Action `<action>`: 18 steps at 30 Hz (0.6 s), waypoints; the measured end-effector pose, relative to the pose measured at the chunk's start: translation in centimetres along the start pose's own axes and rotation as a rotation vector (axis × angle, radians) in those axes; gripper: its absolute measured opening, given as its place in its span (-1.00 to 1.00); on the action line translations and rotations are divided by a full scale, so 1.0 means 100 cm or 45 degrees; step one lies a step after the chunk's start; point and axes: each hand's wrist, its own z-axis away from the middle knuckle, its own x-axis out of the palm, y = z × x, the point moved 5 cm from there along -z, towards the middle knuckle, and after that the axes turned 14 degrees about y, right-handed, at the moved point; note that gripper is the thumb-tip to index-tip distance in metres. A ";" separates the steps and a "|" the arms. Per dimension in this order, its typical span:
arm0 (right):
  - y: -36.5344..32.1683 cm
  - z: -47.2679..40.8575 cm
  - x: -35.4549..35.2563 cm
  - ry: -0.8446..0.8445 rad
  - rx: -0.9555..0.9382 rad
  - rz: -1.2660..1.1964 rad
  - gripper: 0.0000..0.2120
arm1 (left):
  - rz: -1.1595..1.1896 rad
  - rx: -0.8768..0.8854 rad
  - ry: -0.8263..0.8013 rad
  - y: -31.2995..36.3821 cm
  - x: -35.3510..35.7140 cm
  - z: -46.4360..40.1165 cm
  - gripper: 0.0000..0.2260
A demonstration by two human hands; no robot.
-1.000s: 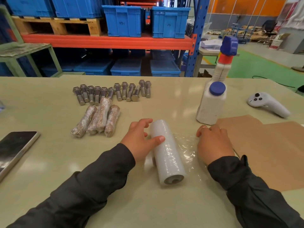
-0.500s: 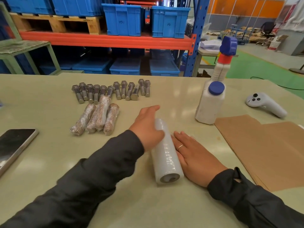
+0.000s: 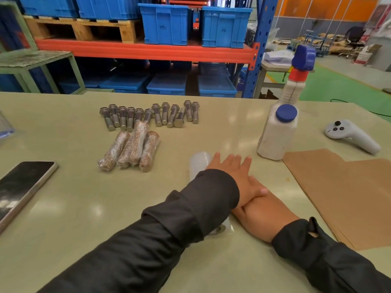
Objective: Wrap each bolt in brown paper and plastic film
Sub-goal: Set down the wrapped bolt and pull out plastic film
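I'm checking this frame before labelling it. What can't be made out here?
- Film roll: only its far end and a bit near the sleeve show in the head view; the left hand and forearm cover the rest.
- Right hand: its fingers lie under the left hand, so their pose is unclear.
- Phone: cut by the left edge.
- Brown paper: cut by the right edge.
- Marks on the blue crates: too small to read.

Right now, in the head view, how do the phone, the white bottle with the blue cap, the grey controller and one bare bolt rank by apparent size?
1. Phone, though nearest the camera and cut off by the frame.
2. White bottle.
3. Controller.
4. One bare bolt, clearly smallest.
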 end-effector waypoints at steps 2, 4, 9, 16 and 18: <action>-0.001 -0.002 0.001 0.004 -0.027 -0.025 -0.43 | -0.075 0.034 0.010 -0.011 -0.003 0.008 -0.30; 0.002 -0.002 0.004 -0.017 -0.008 -0.005 -0.41 | -0.132 0.045 0.016 -0.023 -0.005 0.016 -0.31; 0.003 -0.002 0.007 -0.073 0.025 0.133 -0.35 | -0.163 0.027 -0.020 -0.058 -0.013 0.037 -0.36; 0.003 0.000 0.006 -0.132 0.067 0.103 -0.31 | 0.246 -0.136 -0.001 -0.100 -0.030 0.076 -0.62; 0.003 0.000 0.006 -0.138 0.067 0.106 -0.31 | 0.262 -0.228 0.049 -0.109 -0.032 0.085 -0.65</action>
